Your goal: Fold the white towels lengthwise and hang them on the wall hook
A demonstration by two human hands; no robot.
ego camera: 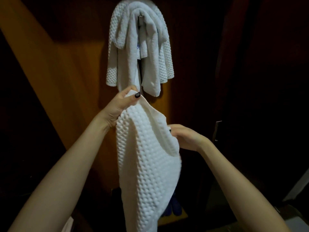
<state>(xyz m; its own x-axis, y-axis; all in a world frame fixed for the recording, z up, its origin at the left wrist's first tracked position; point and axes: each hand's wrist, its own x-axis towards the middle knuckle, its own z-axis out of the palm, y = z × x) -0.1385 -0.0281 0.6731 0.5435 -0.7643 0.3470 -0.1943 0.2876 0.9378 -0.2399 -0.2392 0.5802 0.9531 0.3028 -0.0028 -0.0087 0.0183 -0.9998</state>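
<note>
Nearest, the waffle towel hangs from the centre of view down towards 6 o'clock, held in the air by both hands. The left hand pinches its top corner between thumb and fingers, just toward 11 o'clock of centre. The right hand, lower and toward 3 o'clock, has its fingers curled into the side edge.

I judge the lengthwise fold to be in hand: the edges look gathered but not yet matched. The next move calls for bringing the long edges together, then lifting the folded middle toward 12 o'clock. There the hung towels already drape over the hook, which barely shows, so room on it looks tight.

Behind is an orange-brown wooden panel, and the room around it is dark. A metal handle glints at 3 o'clock, and blue objects — unclear what — sit low at 6 o'clock.
</note>
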